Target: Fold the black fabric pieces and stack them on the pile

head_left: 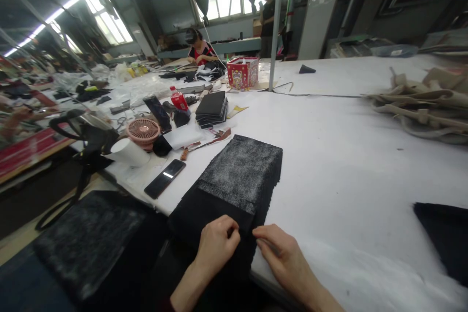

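Note:
A tall stack of black fabric pieces (234, 170) lies at the table's near edge, its top partly covered in a speckled grey-white layer. The front part of the top is plain black. My left hand (220, 239) is closed at the near edge of the stack, thumb and forefinger pinched over the black cloth. Just to its right, my right hand (280, 248) pinches thumb and forefinger together beside the stack's right corner. What lies between its fingertips is too small to make out.
Left of the stack lie a phone (165, 179), a white roll (129, 152) and a pink fan (143, 131). Farther back stand a dark stack (212, 107), a red-labelled bottle (179, 99), a red box (243, 73) and a pole (277, 24). Beige cloth (424, 102) is piled right. A person (202, 51) sits beyond.

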The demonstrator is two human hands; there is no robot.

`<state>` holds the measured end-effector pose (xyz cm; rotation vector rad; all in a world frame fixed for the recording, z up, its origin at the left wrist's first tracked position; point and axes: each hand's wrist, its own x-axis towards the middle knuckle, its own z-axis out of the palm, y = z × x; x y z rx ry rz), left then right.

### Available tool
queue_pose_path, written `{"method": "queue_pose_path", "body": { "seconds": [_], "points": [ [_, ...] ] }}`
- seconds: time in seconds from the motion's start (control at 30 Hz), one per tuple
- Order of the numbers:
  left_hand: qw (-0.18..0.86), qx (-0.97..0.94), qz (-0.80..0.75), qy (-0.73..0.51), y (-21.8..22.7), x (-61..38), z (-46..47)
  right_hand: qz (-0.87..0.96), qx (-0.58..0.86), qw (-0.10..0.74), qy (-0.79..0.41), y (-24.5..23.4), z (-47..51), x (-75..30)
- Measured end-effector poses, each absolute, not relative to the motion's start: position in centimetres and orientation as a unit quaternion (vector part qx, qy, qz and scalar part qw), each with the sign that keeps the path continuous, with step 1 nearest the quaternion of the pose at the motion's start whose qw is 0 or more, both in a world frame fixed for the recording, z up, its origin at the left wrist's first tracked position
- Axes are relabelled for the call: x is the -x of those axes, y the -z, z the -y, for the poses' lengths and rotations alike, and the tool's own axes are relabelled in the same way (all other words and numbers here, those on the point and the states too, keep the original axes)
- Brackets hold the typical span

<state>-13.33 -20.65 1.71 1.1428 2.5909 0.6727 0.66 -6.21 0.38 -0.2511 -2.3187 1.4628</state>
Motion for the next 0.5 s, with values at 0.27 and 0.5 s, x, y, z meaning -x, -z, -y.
{"method": "queue_pose_path", "body": {
  "seconds": [0.27,0.5],
  "points": [
    [0.269,-0.309,-0.822,-0.396,-1.1,16.5,21.2,0.926,-0.001,0.178,-0.333,1.1,6.4,0.9],
    [0.396,-0.171,-0.724,-0.538,-0.8,18.6,22.0,0.936,-0.009,0.184,-0.300,1.1,6.5,0.7]
  ]
}}
